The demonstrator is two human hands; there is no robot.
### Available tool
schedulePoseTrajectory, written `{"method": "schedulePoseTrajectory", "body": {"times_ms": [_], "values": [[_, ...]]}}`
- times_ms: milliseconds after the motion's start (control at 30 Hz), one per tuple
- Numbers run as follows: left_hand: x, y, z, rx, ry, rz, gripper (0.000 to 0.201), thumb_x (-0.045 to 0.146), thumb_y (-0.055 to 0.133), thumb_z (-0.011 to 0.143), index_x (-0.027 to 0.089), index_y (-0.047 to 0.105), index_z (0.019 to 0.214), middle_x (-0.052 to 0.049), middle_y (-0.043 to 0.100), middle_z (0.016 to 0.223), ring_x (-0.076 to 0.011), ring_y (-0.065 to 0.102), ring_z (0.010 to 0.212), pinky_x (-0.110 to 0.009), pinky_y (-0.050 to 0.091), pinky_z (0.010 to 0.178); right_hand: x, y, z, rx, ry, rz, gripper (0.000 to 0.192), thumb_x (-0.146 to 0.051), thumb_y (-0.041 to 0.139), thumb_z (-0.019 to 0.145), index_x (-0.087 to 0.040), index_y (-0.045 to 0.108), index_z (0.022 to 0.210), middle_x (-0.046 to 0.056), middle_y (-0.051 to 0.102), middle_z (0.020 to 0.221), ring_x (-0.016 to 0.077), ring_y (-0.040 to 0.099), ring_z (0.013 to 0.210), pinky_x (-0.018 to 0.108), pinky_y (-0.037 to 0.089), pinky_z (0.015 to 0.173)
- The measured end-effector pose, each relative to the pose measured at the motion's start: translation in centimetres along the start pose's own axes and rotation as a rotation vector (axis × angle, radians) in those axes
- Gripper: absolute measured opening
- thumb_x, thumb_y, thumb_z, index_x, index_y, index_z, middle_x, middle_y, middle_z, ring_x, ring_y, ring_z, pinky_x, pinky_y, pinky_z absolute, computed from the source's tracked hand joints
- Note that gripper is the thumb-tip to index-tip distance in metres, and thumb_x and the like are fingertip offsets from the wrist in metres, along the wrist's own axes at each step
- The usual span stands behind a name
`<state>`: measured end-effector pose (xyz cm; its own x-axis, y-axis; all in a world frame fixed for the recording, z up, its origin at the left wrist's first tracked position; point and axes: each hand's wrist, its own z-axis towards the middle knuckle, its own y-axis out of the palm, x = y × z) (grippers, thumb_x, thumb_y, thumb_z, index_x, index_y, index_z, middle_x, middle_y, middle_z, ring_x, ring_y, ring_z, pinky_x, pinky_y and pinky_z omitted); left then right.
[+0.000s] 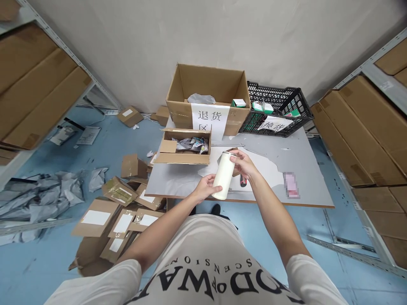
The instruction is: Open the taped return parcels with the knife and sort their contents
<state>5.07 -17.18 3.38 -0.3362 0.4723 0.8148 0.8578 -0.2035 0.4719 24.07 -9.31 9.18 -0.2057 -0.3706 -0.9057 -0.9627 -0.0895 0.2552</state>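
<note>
This is a small storeroom with a blue floor and metal shelves on both sides, and a grey desk stands against the white wall. Over the near edge of the desk the person holds a white cylindrical tumbler, almost upright and slightly tilted. The left hand is closed around its lower part, and the right hand grips it near the lid, the fingers curled on the top. I judge that the person is inspecting the tumbler or starting to turn its lid; the next move calls for a firm hold below while the upper hand twists, so that it does not slip. Just under the hands a small dark tool lies on the desk. Further back I count one small open carton with wrappers inside, one big open carton with a paper sign, and one black plastic crate, also with a sign. On the floor at the left many flattened boxes lie in a heap, too overlapped to count exactly, beside grey mailing bags.
</note>
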Motion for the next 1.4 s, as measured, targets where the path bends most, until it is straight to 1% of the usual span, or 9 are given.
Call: {"method": "schedulePoseTrajectory", "body": {"times_ms": [300,567,633,733,800,900,1067,1267,1400], "values": [[-0.2,1.1,0.5,0.026,0.030,0.086,0.066,0.034,0.086,0.051,0.013,0.058,0.107,-0.012,0.067,0.102,-0.0264,0.066,0.090,-0.041,0.050,0.081,-0.7,-0.6,-0.5,-0.018,-0.047,-0.156,0.044,-0.040,0.078,0.061,-0.024,0.061,0.099,0.001,0.065,0.092,0.0148,0.061,0.074,0.025,0.051,0.057],[0.2,2.1,4.3,-0.072,0.248,0.175,0.081,0.034,0.084,0.053,0.015,0.049,0.124,-0.017,0.056,0.126,-0.0313,0.055,0.114,-0.045,0.041,0.098,-5.8,-2.5,-0.2,-0.079,-0.315,-0.473,0.054,-0.036,0.081,0.056,-0.024,0.060,0.104,0.003,0.063,0.102,0.0178,0.060,0.083,0.030,0.053,0.067],[0.4,1.8,5.5,-0.065,0.314,0.229,0.074,0.039,0.078,0.063,0.016,0.048,0.127,-0.016,0.052,0.131,-0.0314,0.049,0.122,-0.046,0.036,0.103,-7.3,-3.4,0.1,-0.014,-0.463,-0.534,0.055,-0.035,0.082,0.054,-0.023,0.060,0.103,0.003,0.062,0.104,0.0196,0.059,0.091,0.032,0.052,0.074],[0.3,1.4,7.2,0.105,0.377,0.444,0.047,0.040,0.061,0.080,0.018,0.054,0.121,-0.013,0.052,0.132,-0.0304,0.043,0.127,-0.048,0.028,0.109,-8.4,-4.9,0.4,0.197,-0.656,-0.620,0.058,-0.036,0.080,0.056,-0.023,0.057,0.107,0.005,0.059,0.107,0.0206,0.058,0.094,0.032,0.052,0.071],[0.0,1.4,8.5,0.226,0.420,0.612,0.048,0.034,0.059,0.080,0.017,0.052,0.125,-0.014,0.046,0.137,-0.0298,0.037,0.131,-0.048,0.023,0.112,-8.1,-5.5,0.6,0.326,-0.739,-0.643,0.060,-0.037,0.078,0.057,-0.023,0.054,0.111,0.006,0.057,0.107,0.0195,0.057,0.091,0.030,0.053,0.065],[-0.5,1.8,10.5,0.302,0.437,0.762,0.080,0.029,0.067,0.071,0.010,0.030,0.140,-0.019,0.025,0.149,-0.0301,0.020,0.140,-0.045,0.017,0.115,-6.2,-5.6,1.0,0.412,-0.772,-0.655,0.060,-0.037,0.076,0.059,-0.023,0.052,0.113,0.005,0.055,0.105,0.0169,0.056,0.084,0.027,0.052,0.059],[-0.9,1.7,13.1,0.141,0.405,0.887,0.108,0.022,0.073,0.058,0.008,0.012,0.145,-0.021,0.008,0.153,-0.0321,0.006,0.142,-0.046,0.014,0.115,-2.8,-5.3,1.2,0.434,-0.717,-0.726,0.061,-0.037,0.075,0.059,-0.024,0.053,0.115,0.006,0.056,0.106,0.0165,0.053,0.080,0.028,0.052,0.061],[-1.2,0.9,14.9,0.047,0.373,0.990,0.110,0.020,0.076,0.054,0.013,0.014,0.145,-0.021,0.016,0.151,-0.0364,0.013,0.140,-0.055,0.014,0.111,-2.1,-5.3,1.0,0.385,-0.683,-0.810,0.058,-0.035,0.073,0.060,-0.025,0.054,0.114,0.007,0.058,0.107,0.0183,0.053,0.082,0.029,0.053,0.061],[-1.4,0.9,15.6,0.103,0.359,0.977,0.105,0.015,0.073,0.055,0.011,0.018,0.144,-0.023,0.031,0.144,-0.0348,0.030,0.134,-0.048,0.027,0.108,-2.0,-5.0,1.3,0.331,-0.653,-0.829,0.057,-0.036,0.072,0.061,-0.025,0.053,0.114,0.007,0.057,0.109,0.0209,0.053,0.088,0.032,0.053,0.065]]}}
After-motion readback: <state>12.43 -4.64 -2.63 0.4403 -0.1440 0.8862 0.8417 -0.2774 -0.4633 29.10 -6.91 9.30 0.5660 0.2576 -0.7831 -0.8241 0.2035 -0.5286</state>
